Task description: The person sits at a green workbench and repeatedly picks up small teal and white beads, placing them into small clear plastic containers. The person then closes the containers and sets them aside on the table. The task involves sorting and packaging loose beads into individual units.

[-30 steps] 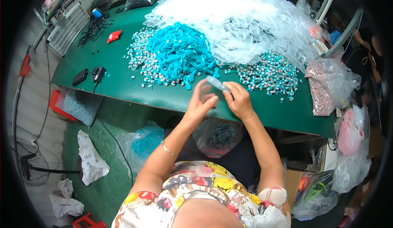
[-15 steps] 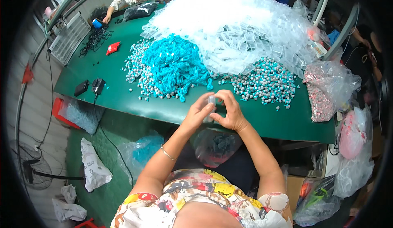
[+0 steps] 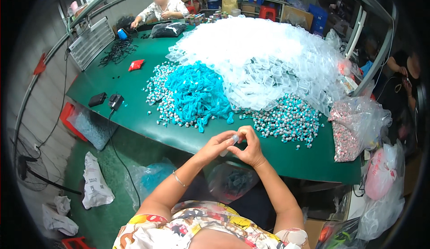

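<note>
My left hand (image 3: pixel 214 148) and my right hand (image 3: pixel 251 149) meet at the near edge of the green table (image 3: pixel 139 101). Between them is a small clear plastic case (image 3: pixel 235 139), tilted and partly covered by fingers. The left fingers and thumb close round it. My right thumb and forefinger curl against the same case; their exact contact is hidden. Just beyond the hands lies a heap of turquoise cord loops (image 3: pixel 192 92). Small grey-and-turquoise round pieces (image 3: pixel 286 121) are piled right of it, and similar pieces (image 3: pixel 157 90) lie on its left.
A large mound of clear plastic cases (image 3: pixel 255 47) covers the far table. A bag of pink-and-white pieces (image 3: pixel 347 137) sits at the right edge. Black adapters (image 3: pixel 115 101) and a red packet (image 3: pixel 136 64) lie left. Another person (image 3: pixel 163 11) sits at the far left.
The head view has tilted up, showing more of the shelves behind. Between my hands the clear case has gone from upright to slanted, and both hands have turned with it.
</note>
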`<state>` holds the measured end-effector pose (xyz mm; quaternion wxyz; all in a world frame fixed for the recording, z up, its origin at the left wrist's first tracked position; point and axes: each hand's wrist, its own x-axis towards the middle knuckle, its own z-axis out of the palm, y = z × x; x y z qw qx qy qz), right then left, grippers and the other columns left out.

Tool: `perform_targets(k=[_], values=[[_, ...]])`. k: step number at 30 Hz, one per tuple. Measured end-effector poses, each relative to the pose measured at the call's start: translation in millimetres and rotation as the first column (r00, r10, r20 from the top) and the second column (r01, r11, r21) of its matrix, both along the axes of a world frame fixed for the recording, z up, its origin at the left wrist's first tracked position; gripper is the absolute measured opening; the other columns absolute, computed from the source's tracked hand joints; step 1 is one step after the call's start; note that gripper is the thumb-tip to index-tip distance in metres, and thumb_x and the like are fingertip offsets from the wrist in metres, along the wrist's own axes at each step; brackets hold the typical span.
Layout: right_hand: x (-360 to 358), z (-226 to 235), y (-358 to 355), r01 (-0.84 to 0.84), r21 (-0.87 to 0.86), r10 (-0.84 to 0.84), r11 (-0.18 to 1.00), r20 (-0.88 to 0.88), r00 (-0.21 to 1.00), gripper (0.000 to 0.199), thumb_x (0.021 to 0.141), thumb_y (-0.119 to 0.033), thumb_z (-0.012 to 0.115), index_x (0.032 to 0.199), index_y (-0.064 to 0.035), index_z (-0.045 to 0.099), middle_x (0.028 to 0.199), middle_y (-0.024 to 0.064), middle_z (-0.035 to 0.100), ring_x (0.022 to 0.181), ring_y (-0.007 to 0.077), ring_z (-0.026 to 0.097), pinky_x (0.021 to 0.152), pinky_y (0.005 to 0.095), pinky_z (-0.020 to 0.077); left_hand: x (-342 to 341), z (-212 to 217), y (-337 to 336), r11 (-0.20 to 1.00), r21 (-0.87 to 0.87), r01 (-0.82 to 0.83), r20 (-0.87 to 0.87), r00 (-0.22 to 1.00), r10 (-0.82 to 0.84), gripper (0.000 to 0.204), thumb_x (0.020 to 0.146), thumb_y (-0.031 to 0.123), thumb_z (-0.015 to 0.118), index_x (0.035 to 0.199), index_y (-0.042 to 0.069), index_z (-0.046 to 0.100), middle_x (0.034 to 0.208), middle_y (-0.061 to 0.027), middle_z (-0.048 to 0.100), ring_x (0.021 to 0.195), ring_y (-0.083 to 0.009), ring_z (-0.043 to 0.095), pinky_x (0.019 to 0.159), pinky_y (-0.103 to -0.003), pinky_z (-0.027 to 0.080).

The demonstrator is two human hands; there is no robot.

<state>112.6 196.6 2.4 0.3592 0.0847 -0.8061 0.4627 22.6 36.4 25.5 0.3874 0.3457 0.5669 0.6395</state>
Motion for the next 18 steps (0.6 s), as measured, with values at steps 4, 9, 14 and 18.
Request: perform_targets(k=[4,9,14,18], values=[[1.0,1.7,-1.6,0.027,-0.040,-0.027,0.999,0.011,1.000,0.048,0.073,-0.021,0.088,0.100,-0.0052,0.052,0.095,0.0071,0.052,0.073,0.0160,0.052,0.065,0.0286,0.0471,0.9,-1.0,1.6,1.000,0.021,-0.006,0.007,1.000,0.006,0.048,0.102,0.039,0.056,0.135,0.004,0.056,0.125,-0.0053,0.059,0.118,-0.0150,0.052,0.101,-0.031,0.042],[-2.8,-3.0,-3.4,0.097,-0.004,-0.097,0.995,-0.035,0.995,0.044,0.071,-0.012,0.086,0.101,-0.0046,0.054,0.092,0.0077,0.053,0.070,0.0179,0.055,0.063,0.0306,0.0487,5.7,-6.1,7.5,0.996,0.081,-0.047,0.076,0.996,0.040,0.049,0.103,0.039,0.053,0.136,0.003,0.054,0.125,-0.0051,0.058,0.117,-0.0136,0.052,0.101,-0.029,0.041],[0.4,-3.5,-3.5,0.078,-0.033,-0.078,0.996,0.015,0.997,0.040,0.070,-0.008,0.083,0.099,-0.0062,0.056,0.087,0.0071,0.053,0.069,0.0182,0.057,0.061,0.0307,0.0485,10.0,-3.1,7.7,0.998,0.020,-0.051,0.063,0.997,0.050,0.049,0.104,0.038,0.051,0.138,0.003,0.051,0.125,-0.0052,0.058,0.116,-0.0127,0.051,0.099,-0.028,0.041],[1.9,-4.0,-0.3,0.083,-0.002,-0.083,0.997,0.057,0.995,0.040,0.070,-0.009,0.083,0.098,-0.0072,0.055,0.087,0.0061,0.052,0.067,0.0163,0.055,0.057,0.0288,0.0459,4.0,-11.8,10.7,0.998,0.014,-0.056,0.037,0.998,0.056,0.049,0.104,0.039,0.051,0.138,0.004,0.051,0.123,-0.0047,0.058,0.113,-0.0121,0.051,0.097,-0.028,0.041]])
